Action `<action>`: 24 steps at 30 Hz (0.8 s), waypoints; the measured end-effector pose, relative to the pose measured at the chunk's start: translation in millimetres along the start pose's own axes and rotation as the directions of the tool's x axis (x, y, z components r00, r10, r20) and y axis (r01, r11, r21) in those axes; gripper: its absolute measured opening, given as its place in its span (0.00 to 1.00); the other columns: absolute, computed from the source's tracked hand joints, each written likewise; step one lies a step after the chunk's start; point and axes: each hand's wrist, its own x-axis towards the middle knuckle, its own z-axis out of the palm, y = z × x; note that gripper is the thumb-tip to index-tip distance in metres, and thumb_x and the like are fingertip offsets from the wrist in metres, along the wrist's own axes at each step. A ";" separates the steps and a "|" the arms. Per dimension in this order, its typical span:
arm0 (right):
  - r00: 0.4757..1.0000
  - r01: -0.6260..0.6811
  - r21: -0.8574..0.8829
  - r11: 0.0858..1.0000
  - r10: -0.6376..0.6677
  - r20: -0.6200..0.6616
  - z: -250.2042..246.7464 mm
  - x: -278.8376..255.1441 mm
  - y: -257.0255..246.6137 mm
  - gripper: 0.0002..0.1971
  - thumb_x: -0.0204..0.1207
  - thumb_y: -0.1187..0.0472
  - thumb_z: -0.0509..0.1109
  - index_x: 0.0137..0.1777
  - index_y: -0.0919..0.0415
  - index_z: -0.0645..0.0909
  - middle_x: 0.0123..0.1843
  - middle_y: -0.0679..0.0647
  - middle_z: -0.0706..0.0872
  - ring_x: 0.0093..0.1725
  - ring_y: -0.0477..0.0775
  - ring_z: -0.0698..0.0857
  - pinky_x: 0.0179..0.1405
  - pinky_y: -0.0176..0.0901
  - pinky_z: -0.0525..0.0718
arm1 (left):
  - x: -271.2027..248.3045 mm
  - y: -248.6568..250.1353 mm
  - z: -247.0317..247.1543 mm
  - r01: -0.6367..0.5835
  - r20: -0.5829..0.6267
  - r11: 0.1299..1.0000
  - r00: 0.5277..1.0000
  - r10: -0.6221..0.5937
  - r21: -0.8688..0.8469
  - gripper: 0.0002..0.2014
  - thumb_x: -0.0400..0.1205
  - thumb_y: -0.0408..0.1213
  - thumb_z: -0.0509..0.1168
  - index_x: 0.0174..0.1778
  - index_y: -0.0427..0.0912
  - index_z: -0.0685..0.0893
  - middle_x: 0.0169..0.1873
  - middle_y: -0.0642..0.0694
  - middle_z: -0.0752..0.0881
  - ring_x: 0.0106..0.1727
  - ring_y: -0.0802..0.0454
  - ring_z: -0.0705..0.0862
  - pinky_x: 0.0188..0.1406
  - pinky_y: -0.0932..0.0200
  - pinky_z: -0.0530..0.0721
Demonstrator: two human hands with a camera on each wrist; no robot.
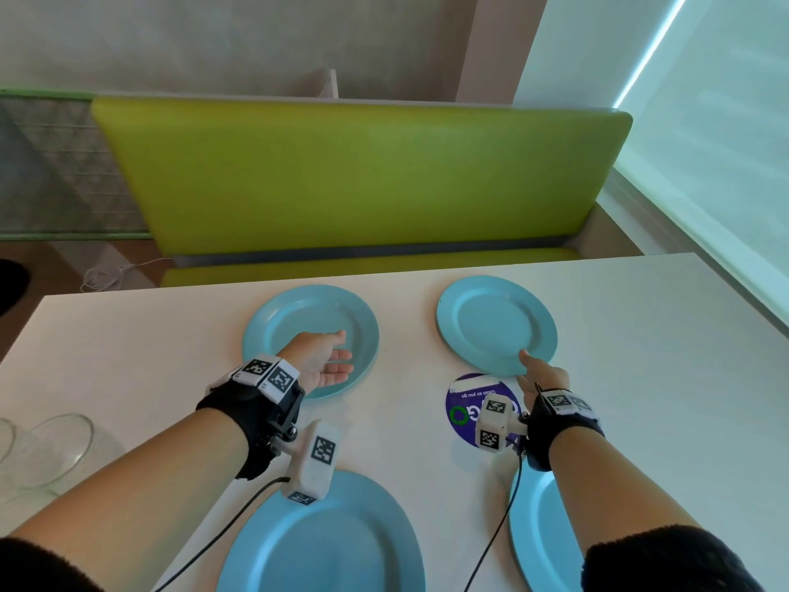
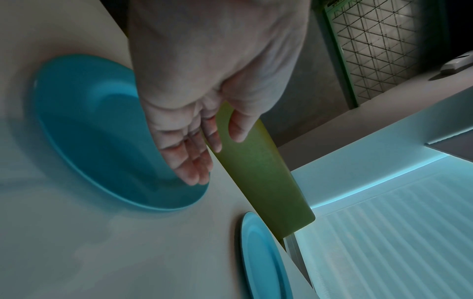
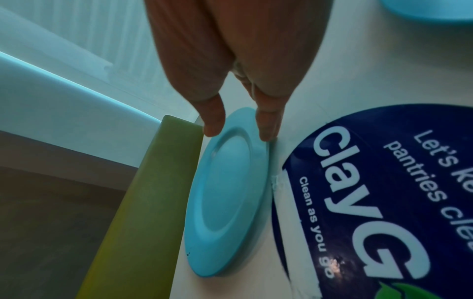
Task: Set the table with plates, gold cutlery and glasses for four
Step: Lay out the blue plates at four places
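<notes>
Several blue plates lie on the white table (image 1: pixel 128 356). My left hand (image 1: pixel 346 352) is over the far left plate (image 1: pixel 273 331), palm turned right, fingers straight and holding nothing; the left wrist view shows the same hand (image 2: pixel 217 158) above that plate (image 2: pixel 89 131). My right hand (image 1: pixel 524 369) pinches the near rim of the far right plate (image 1: pixel 491 322), thumb on top. In the right wrist view the thumb and one finger of this hand (image 3: pixel 239 133) sit either side of that plate's (image 3: pixel 230 192) rim. The near left plate (image 1: pixel 333 544) and the near right plate (image 1: pixel 538 527) lie under my forearms.
Clear glassware (image 1: pixel 55 446) stands at the table's left edge. A round dark blue sticker (image 1: pixel 463 403) is stuck to the table between the right-hand plates. A green bench (image 1: pixel 350 177) runs along the far side, and a window blind (image 1: pixel 704 164) is on the right.
</notes>
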 end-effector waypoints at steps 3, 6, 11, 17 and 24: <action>0.999 0.021 -0.043 0.999 -0.023 -0.033 -2.7 7.6 7.3 0.43 0.58 0.45 0.77 0.71 0.66 0.70 0.49 0.60 0.79 0.38 0.57 0.79 0.38 0.49 0.78 | -4.8 -7.1 -2.8 0.017 0.005 1.000 1.000 -0.017 0.003 0.10 0.85 0.38 0.60 0.59 0.37 0.74 0.40 0.41 0.81 0.37 0.46 0.82 0.37 0.55 0.82; 0.999 0.035 -0.077 0.996 -0.038 -0.028 -5.9 9.3 18.8 0.46 0.55 0.44 0.77 0.73 0.61 0.67 0.51 0.57 0.75 0.46 0.55 0.78 0.48 0.49 0.77 | -10.1 -14.2 -8.6 0.022 0.004 1.000 1.000 -0.022 0.011 0.09 0.85 0.38 0.60 0.58 0.37 0.74 0.40 0.41 0.81 0.37 0.47 0.82 0.37 0.55 0.82; 0.998 0.067 -0.121 0.990 -0.067 0.004 -20.0 -26.6 35.2 0.39 0.71 0.56 0.75 0.78 0.68 0.61 0.69 0.65 0.78 0.67 0.62 0.80 0.69 0.54 0.76 | -27.4 -29.7 -19.1 0.020 0.045 0.999 0.999 -0.022 0.049 0.06 0.86 0.38 0.59 0.50 0.38 0.75 0.39 0.42 0.80 0.36 0.47 0.80 0.36 0.56 0.81; 0.996 0.063 0.025 0.998 -0.064 0.055 -35.9 -92.8 61.7 0.28 0.75 0.68 0.70 0.74 0.68 0.68 0.53 0.65 0.84 0.48 0.59 0.85 0.54 0.51 0.84 | -56.9 -55.1 -40.7 -0.018 0.138 0.989 0.990 -0.003 0.145 0.09 0.86 0.38 0.58 0.40 0.42 0.74 0.35 0.45 0.79 0.31 0.49 0.78 0.28 0.60 0.80; 0.989 0.129 0.083 0.988 -0.134 0.061 -22.1 -231.5 115.3 0.09 0.79 0.74 0.62 0.55 0.62 0.74 0.33 0.57 0.77 0.29 0.52 0.77 0.24 0.38 0.82 | -110.0 -107.9 -109.5 -0.156 0.327 0.919 0.944 0.031 0.363 0.08 0.86 0.39 0.58 0.42 0.42 0.74 0.37 0.45 0.78 0.29 0.52 0.78 0.24 0.65 0.79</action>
